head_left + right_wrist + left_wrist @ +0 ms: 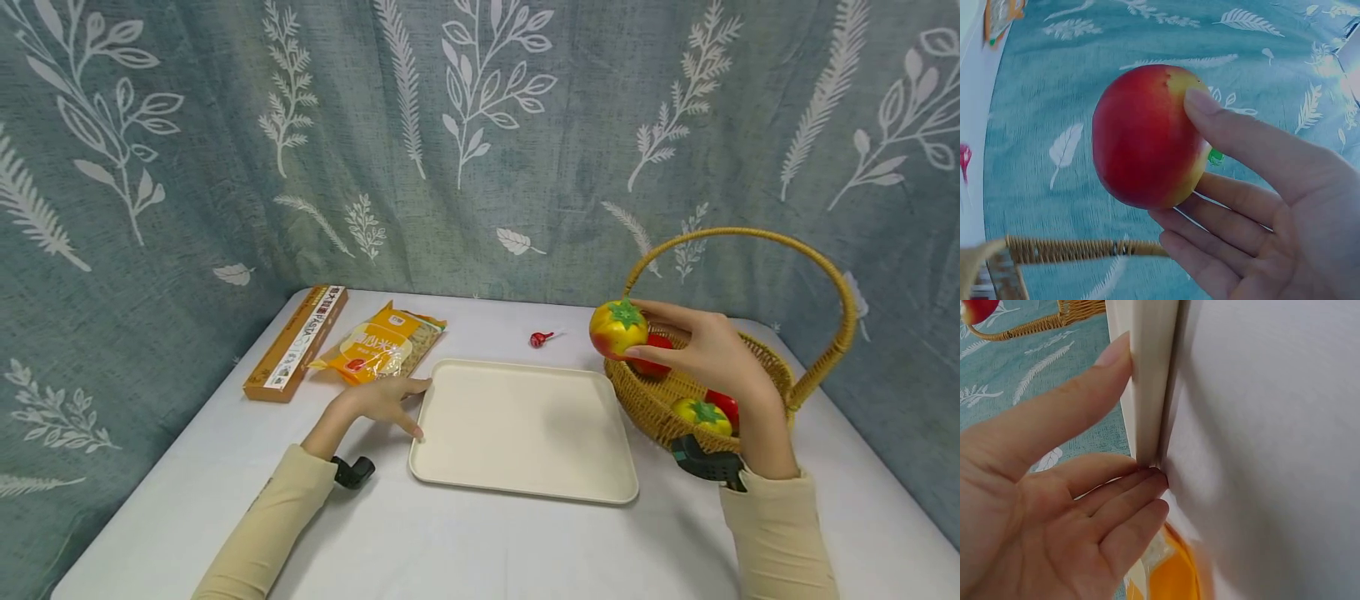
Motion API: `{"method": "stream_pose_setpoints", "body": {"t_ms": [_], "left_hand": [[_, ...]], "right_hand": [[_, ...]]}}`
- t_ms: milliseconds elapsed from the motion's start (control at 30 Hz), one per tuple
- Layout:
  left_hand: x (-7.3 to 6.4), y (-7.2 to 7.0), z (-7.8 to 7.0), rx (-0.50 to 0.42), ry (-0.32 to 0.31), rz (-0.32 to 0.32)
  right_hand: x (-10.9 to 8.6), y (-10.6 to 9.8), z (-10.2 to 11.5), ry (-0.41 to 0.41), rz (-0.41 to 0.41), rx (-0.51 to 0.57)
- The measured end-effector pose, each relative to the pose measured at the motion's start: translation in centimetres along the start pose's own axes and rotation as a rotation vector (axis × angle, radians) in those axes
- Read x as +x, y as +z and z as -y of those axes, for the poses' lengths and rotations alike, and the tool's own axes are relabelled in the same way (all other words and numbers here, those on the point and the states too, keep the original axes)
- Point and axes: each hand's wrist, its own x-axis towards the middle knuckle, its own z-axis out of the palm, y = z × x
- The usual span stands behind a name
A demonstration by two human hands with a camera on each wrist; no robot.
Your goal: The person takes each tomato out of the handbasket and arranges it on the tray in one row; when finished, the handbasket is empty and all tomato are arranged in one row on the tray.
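A red-and-yellow tomato [618,329] with a green star-shaped calyx is held up in my right hand [708,342], above the left edge of the wicker basket [637,404]. In the right wrist view, thumb and fingers grip the tomato [1138,140] from one side. My left hand [384,404] touches the left rim of the cream tray [525,429], fingers spread. The left wrist view has the thumb against the tray's rim [1152,381] and fairly straight fingertips at its lower edge. Another yellow tomato [703,414] and red fruits lie in the basket, partly hidden by my right arm.
An orange bag of grain [390,342] lies behind my left hand, beside a long brown pasta box [296,342]. A red lollipop [540,339] is behind the tray. The basket's tall handle [843,292] arches up at the right. A patterned curtain [480,225] surrounds the white table.
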Motion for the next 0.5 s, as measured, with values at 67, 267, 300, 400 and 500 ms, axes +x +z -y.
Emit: {"method": "stream_pose_setpoints", "body": {"t_ms": [67, 267, 300, 400, 500], "left_hand": [[0.0, 0.0, -0.1, -0.001, -0.006, -0.001], [0.0, 0.1, -0.1, -0.003, -0.021, -0.002], [0.1, 0.1, -0.1, 0.000, -0.017, -0.003], [0.1, 0.1, 0.0, 0.009, -0.009, -0.005], [0.2, 0.2, 0.2, 0.009, -0.018, -0.007]], "right_hand": [[0.3, 0.5, 0.3, -0.028, -0.004, 0.015], [1.1, 1.9, 0.8, -0.059, -0.020, 0.044], [1.2, 2.2, 0.9, -0.063, -0.019, 0.054], [1.5, 3.0, 1.1, -0.089, -0.013, 0.056], [1.9, 3.9, 1.3, -0.113, -0.002, 0.064]]}}
